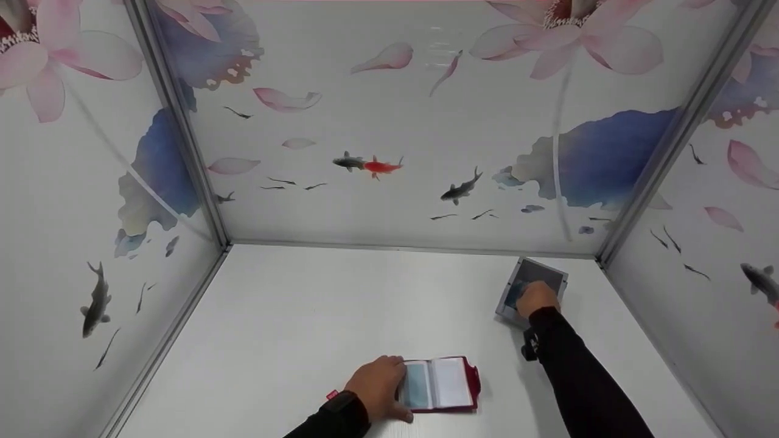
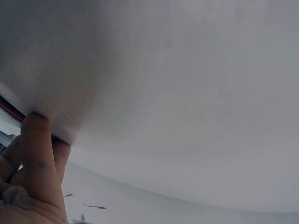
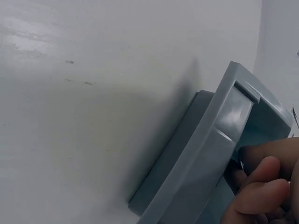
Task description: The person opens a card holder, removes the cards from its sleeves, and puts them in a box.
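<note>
A small red card holder lies spread flat on the white table, with a bluish card in its left sleeve and a whitish right-hand page. My left hand holds its left side, fingers at the upper corner and thumb near the lower one. In the left wrist view, the fingers meet the red edge of the cover. At the back right, my right hand reaches into a grey tray. Its fingers pinch a thin dark-blue card, mostly hidden by the hand and tray wall in the right wrist view.
White panels printed with lotus flowers and fish enclose the table at the back, left and right. Metal strips run along the panel bases. The grey tray stands close to the back right corner.
</note>
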`<state>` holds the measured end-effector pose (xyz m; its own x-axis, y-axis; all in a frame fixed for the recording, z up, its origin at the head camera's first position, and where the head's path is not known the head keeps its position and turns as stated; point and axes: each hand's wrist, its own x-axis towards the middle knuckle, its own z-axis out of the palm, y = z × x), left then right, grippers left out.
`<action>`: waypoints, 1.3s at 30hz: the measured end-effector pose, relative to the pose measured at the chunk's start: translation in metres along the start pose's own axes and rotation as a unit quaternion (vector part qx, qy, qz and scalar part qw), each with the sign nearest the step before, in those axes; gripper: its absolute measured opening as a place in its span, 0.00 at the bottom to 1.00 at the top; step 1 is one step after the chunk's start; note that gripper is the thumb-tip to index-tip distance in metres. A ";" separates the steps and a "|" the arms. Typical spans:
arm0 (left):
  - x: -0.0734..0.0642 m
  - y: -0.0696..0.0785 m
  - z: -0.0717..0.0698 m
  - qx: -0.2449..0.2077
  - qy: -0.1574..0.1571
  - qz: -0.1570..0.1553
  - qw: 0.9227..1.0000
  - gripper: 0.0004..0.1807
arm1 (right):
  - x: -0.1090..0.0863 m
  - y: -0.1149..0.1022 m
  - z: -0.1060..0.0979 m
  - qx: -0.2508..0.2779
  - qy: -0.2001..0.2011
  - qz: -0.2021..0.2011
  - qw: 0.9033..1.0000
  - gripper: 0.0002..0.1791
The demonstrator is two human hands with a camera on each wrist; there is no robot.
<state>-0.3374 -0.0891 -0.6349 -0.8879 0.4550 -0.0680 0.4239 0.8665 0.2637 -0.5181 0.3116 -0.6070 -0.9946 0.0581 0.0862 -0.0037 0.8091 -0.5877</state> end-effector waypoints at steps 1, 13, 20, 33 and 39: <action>0.000 0.000 0.000 -0.002 -0.001 -0.001 1.000 0.47 | -0.005 -0.007 -0.004 -0.003 -0.005 0.012 1.000 0.18; -0.005 0.003 -0.002 0.005 0.007 0.012 1.000 0.43 | -0.027 -0.030 -0.015 -0.003 -0.009 0.034 0.999 0.25; -0.007 0.000 -0.001 0.015 0.026 0.026 0.999 0.44 | -0.032 -0.033 -0.019 -0.015 -0.009 0.022 1.000 0.26; -0.007 0.000 0.000 0.019 0.029 0.026 0.999 0.47 | -0.033 -0.032 -0.018 -0.014 -0.010 0.022 1.000 0.21; -0.006 0.000 0.001 0.013 0.028 0.021 0.999 0.47 | -0.039 -0.046 -0.021 0.044 0.009 0.025 0.999 0.21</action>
<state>-0.3317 -0.0921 -0.6360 -0.8777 0.4793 -0.0043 0.4644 0.8526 0.2398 -0.4768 0.2843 -0.5665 -0.9918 0.1075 0.0684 0.0360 0.7511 -0.6592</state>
